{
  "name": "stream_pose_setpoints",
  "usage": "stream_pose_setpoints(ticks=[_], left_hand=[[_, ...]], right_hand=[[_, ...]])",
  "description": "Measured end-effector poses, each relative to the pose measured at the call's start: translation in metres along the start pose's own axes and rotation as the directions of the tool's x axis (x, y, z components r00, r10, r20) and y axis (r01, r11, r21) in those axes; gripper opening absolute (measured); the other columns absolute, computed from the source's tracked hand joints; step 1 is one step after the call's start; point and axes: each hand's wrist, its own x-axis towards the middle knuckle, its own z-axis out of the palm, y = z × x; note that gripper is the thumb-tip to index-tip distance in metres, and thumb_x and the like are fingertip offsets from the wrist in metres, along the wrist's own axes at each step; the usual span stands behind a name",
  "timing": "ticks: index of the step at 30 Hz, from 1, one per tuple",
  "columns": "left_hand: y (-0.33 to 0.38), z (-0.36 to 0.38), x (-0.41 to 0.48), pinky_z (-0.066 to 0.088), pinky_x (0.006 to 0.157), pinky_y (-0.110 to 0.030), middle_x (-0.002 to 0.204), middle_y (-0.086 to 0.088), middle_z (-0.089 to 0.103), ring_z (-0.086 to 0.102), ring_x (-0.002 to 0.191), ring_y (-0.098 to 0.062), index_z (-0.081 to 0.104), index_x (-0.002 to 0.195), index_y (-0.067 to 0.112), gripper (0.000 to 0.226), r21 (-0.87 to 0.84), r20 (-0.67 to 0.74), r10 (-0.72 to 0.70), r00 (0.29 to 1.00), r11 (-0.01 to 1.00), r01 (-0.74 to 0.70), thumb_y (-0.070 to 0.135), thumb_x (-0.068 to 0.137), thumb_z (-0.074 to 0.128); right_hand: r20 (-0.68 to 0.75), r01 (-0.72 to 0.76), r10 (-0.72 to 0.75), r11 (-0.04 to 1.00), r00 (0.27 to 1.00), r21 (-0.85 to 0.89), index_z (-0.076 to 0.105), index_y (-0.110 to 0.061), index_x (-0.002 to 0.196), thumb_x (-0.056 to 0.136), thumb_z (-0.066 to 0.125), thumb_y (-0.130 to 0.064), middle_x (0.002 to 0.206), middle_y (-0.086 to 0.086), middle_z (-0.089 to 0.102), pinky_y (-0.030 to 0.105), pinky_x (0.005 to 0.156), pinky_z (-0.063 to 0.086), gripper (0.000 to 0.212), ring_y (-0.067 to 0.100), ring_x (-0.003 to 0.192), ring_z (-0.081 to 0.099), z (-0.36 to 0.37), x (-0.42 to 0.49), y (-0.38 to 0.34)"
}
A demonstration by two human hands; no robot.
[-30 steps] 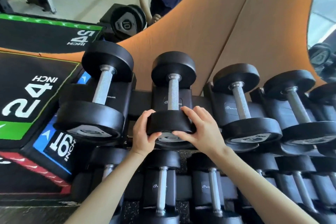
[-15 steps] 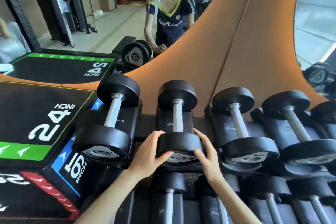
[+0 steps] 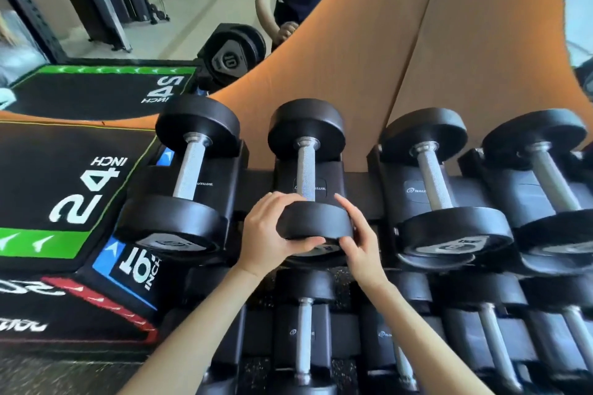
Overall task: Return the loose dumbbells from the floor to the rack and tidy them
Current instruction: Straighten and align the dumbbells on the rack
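Up on the top tier of the rack [image 3: 260, 183], the dumbbell [image 3: 306, 167] sits in its cradle, second from the left, handle pointing away and far head close to the wood panel [image 3: 401, 58]. Left hand [image 3: 266, 234] has its grip clamped on the near head, fingers curled over the top, thumb under the face. Right hand [image 3: 361, 244] brackets the other edge, thumb and fingers pinching the rim, so both grips are closed on that one head. Looks like a squaring-up job, and the danger is plain: tug it too far forward and the head could slip off the cradle lip, dropping toward the lower row [image 3: 303, 330] or trapping a thumb underneath. The right fingers also sit by the gap to the next dumbbell [image 3: 433, 179], a likely pinch spot if the weight rolls. The number on the face is covered by thumbs and blurred, unreadable. The floor in front of the rack is out of shot, so whether strays remain can't be told. The row's right end is cut off, and so are the bottom heads.
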Motion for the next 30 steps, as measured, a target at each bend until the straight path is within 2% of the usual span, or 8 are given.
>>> stream_pose_setpoints(ticks=[4,7,11,17,20,22,24,30], left_hand=[[-0.011,0.003,-0.009,0.045,0.081,-0.024,0.093,-0.001,0.062,0.059,0.087,-0.015,0.063,0.093,0.002,0.066,-0.13,-0.054,-0.091,0.994,0.988,0.083,0.065,0.071,0.066],[-0.019,0.006,-0.018,0.041,0.078,-0.018,0.096,0.015,0.056,0.055,0.087,-0.005,0.057,0.096,0.008,0.066,-0.294,-0.129,-0.215,0.968,0.941,0.17,0.07,0.073,0.059],[-0.03,0.022,-0.032,0.04,0.083,-0.014,0.107,0.031,0.053,0.051,0.095,0.008,0.05,0.105,0.014,0.068,-0.407,-0.243,-0.339,0.909,0.886,0.222,0.076,0.08,0.039],[-0.037,0.03,-0.042,0.038,0.084,-0.011,0.098,0.015,0.054,0.05,0.097,0.013,0.047,0.11,0.013,0.071,-0.422,-0.228,-0.412,0.882,0.858,0.292,0.075,0.084,0.026],[-0.036,0.02,-0.042,0.041,0.082,-0.021,0.101,0.002,0.056,0.053,0.092,-0.001,0.048,0.113,0.018,0.069,-0.388,-0.089,-0.395,0.914,0.859,0.333,0.077,0.082,0.032],[-0.032,0.012,-0.044,0.042,0.086,-0.027,0.105,-0.003,0.056,0.05,0.095,-0.006,0.046,0.116,0.014,0.063,-0.333,0.073,-0.396,0.916,0.856,0.396,0.068,0.083,0.043],[-0.026,0.003,-0.044,0.039,0.095,-0.032,0.113,-0.002,0.054,0.048,0.103,-0.008,0.044,0.123,0.009,0.061,-0.258,0.18,-0.405,0.896,0.86,0.441,0.051,0.078,0.045],[-0.003,-0.016,-0.014,0.035,0.097,-0.021,0.121,0.005,0.051,0.048,0.114,-0.012,0.049,0.124,0.013,0.058,-0.135,0.286,-0.197,0.938,0.961,0.243,0.05,0.079,0.056]], right_hand=[[0.018,0.036,-0.034,0.993,0.999,-0.109,0.05,-0.041,0.124,0.07,0.053,-0.037,0.105,0.008,0.056,0.035,0.089,0.043,0.055,0.022,0.098,0.051,0.002,0.005,-0.007],[0.079,0.098,-0.074,0.926,0.994,-0.365,0.049,-0.037,0.128,0.072,0.056,-0.056,0.086,-0.004,0.046,0.024,0.08,0.036,0.06,0.017,0.085,0.043,0.004,0.012,-0.024],[0.17,0.263,-0.206,0.614,0.964,-0.744,0.054,-0.03,0.126,0.075,0.042,-0.075,0.078,-0.004,0.046,0.031,0.074,0.039,0.069,0.017,0.076,0.04,0.013,0.024,-0.045],[0.218,0.299,-0.254,0.347,0.942,-0.889,0.055,-0.032,0.126,0.075,0.033,-0.079,0.075,-0.001,0.052,0.034,0.062,0.043,0.073,0.023,0.067,0.045,0.026,0.027,-0.062],[0.225,0.295,-0.196,0.513,0.954,-0.806,0.043,-0.038,0.134,0.076,0.04,-0.074,0.083,-0.012,0.046,0.029,0.074,0.04,0.069,0.017,0.076,0.04,0.019,0.024,-0.059],[0.175,0.156,-0.066,0.808,0.982,-0.568,0.039,-0.042,0.133,0.076,0.048,-0.062,0.088,-0.011,0.048,0.021,0.083,0.034,0.062,0.01,0.084,0.042,0.01,0.018,-0.055],[0.099,-0.019,0.042,0.976,0.994,-0.217,0.046,-0.04,0.127,0.077,0.049,-0.051,0.097,-0.01,0.054,0.019,0.089,0.033,0.051,0.004,0.093,0.047,0.004,0.012,-0.054],[0.117,0.036,-0.03,0.998,0.993,-0.044,0.053,-0.021,0.126,0.077,0.056,-0.036,0.122,-0.002,0.057,0.031,0.1,0.039,0.051,0.017,0.116,0.051,-0.006,-0.002,-0.04]])
